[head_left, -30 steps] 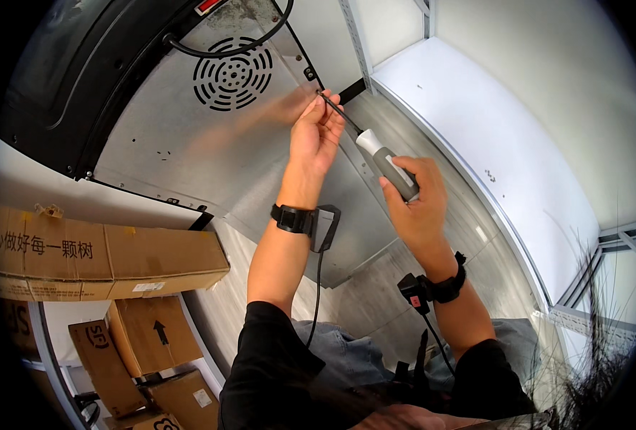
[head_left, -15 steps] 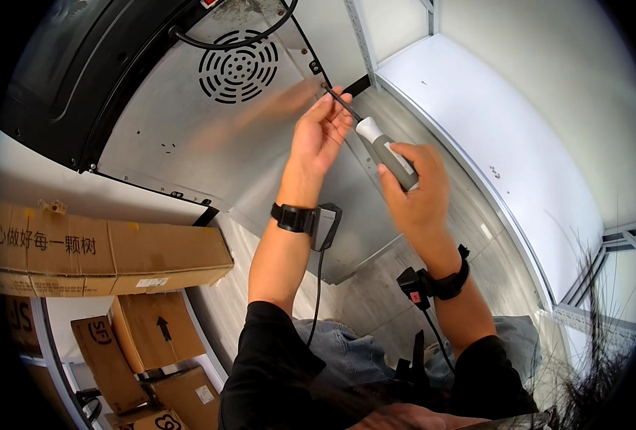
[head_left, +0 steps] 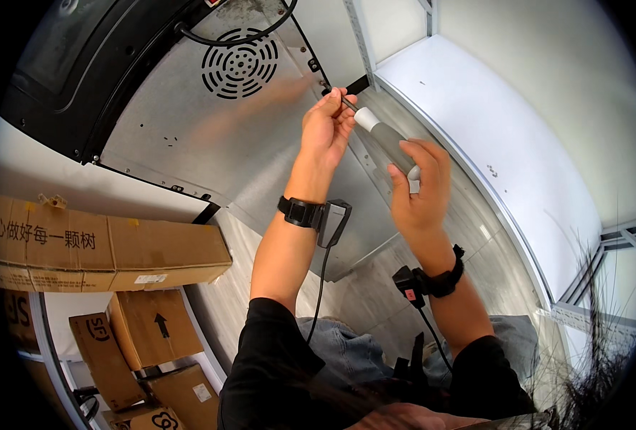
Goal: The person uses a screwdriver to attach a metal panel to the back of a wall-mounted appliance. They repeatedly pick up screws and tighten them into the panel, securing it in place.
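A screwdriver (head_left: 388,140) with a grey and white handle slants up and left toward the edge of a silver metal panel (head_left: 189,136). My left hand (head_left: 323,132) pinches its thin dark shaft near the tip, close to the panel's edge. My right hand (head_left: 425,197) is at the handle's butt end, thumb on one side and fingers curled on the other. Whether the tip sits in a screw is hidden by my left fingers. A round slotted vent (head_left: 240,64) is cut into the panel above and left of my left hand.
A black cable (head_left: 239,41) loops over the panel beside a black casing (head_left: 60,72). A white shelf (head_left: 490,158) runs along the right. Cardboard boxes (head_left: 167,251) are stacked at lower left. Wrist devices (head_left: 334,223) with cords are strapped to both my arms.
My right hand has shifted slightly back along the handle and its fingers have loosened. The screwdriver handle has turned a little, and my left hand has moved slightly right.
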The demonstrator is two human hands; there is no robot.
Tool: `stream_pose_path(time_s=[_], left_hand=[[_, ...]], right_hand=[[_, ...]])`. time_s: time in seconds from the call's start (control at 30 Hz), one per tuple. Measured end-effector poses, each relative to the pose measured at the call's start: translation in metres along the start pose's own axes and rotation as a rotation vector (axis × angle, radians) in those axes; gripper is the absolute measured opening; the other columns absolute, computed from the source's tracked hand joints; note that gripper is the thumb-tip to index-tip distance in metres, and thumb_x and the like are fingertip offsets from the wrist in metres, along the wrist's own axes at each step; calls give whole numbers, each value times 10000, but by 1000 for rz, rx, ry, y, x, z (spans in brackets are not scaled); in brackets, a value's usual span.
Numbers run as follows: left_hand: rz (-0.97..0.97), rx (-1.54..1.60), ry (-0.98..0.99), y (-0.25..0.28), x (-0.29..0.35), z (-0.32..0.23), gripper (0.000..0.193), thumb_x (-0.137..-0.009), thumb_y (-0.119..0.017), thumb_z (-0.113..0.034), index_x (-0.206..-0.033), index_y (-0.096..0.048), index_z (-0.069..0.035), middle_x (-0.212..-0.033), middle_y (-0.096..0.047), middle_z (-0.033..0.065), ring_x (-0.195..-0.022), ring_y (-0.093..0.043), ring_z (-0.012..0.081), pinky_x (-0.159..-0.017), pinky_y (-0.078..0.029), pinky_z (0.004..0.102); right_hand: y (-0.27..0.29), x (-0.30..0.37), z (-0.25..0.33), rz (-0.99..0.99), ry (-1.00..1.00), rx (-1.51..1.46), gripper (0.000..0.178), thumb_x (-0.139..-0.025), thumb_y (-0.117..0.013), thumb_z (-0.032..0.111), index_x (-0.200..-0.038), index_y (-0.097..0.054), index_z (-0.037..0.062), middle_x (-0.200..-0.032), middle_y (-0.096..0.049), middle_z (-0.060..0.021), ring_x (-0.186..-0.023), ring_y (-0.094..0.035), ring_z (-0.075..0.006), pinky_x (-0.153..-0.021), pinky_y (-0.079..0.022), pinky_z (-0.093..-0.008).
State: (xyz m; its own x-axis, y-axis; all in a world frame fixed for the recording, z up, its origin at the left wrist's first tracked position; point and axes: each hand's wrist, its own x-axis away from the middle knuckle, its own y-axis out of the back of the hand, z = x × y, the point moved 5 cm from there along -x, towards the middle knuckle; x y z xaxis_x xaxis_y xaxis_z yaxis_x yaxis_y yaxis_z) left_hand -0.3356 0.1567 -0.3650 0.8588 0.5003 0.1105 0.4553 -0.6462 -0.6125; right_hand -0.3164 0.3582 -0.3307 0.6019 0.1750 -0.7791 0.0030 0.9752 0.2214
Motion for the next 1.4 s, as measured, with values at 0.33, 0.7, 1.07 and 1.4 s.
stream_pose_path(time_s=[0.33, 0.7, 1.07, 1.4], left_hand=[[88, 9, 52, -1, 5, 0, 223, -968, -460, -234, -984, -553, -32, -894, -625, 90, -702, -574, 146, -611, -499, 258], [99, -34, 85, -14, 18, -3, 199, -968, -459, -210, -988, -555, -37, -885, -637, 74, -677, -557, 130, -548, -445, 242], [62, 16, 124, -9, 16, 2, 199, -966, -462, -216, -991, -553, -40, -872, -627, 68, -620, -494, 111, -532, -409, 244], [46, 0, 95, 1, 10, 5, 216, -970, -441, -211, -1017, -553, -33, -886, -623, 65, -618, -493, 117, -545, -409, 249]], right_hand=[[-9, 6, 7, 68, -255, -85, 400, -849, -629, 169, -1176, -459, 12, -991, -526, -153, -732, -558, -286, -554, -464, -341], [-15, 11, -8, 170, -296, -90, 446, -833, -624, 157, -1201, -425, 0, -1058, -508, -194, -794, -561, -320, -590, -475, -363], [-18, 14, -14, 166, -435, -203, 538, -803, -660, 160, -1234, -385, -7, -1052, -502, -205, -885, -537, -338, -694, -467, -386], [-18, 10, -8, 103, -273, -140, 561, -802, -662, 164, -1247, -372, -17, -1055, -499, -198, -899, -547, -332, -715, -468, -390]])
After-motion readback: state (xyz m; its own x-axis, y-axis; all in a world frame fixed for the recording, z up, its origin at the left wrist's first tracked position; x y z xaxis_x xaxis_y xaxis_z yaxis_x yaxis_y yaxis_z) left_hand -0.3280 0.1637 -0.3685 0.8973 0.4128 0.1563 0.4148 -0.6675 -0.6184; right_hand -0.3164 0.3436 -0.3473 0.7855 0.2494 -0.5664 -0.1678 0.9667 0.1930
